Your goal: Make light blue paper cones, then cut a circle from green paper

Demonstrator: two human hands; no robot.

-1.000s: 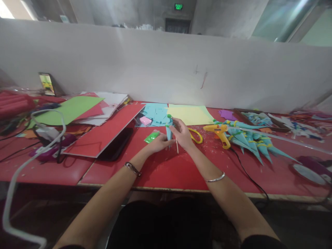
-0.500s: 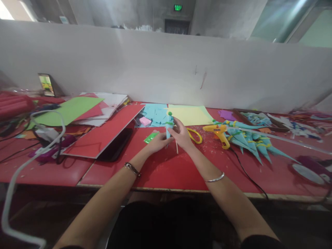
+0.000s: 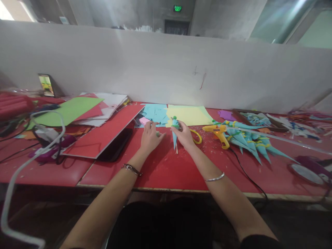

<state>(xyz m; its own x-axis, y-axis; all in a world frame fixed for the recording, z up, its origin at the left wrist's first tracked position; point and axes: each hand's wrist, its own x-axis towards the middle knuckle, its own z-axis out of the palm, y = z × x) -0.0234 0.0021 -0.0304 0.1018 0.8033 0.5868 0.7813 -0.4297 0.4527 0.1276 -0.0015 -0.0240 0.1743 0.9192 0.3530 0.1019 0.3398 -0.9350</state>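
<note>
A small light blue paper cone (image 3: pixel 174 137) with a green top hangs point down from the fingers of my right hand (image 3: pixel 184 135), which is closed on its upper part. To its left, my left hand (image 3: pixel 151 136) is apart from the cone, palm down with its fingers spread, over a small green packet that is mostly hidden. Just beyond my left fingers are light blue paper pieces (image 3: pixel 155 112) and a pink piece (image 3: pixel 143 120). A thin pale stick (image 3: pixel 177 150) shows by the cone's tip. A yellow ring-shaped handle (image 3: pixel 198 137) lies right of my right hand.
A yellow glue gun (image 3: pixel 219 133) with a black cord lies at the right, beside a pile of blue cones (image 3: pixel 255 143). Behind my hands is pale yellow paper (image 3: pixel 192 114). A red board (image 3: pixel 103 133) leans over a dark object at the left, near a white bent tube (image 3: pixel 12 193).
My left hand has let go of the cone, moved left and spread its fingers. The cone, now in my right hand alone, has shifted slightly right.
</note>
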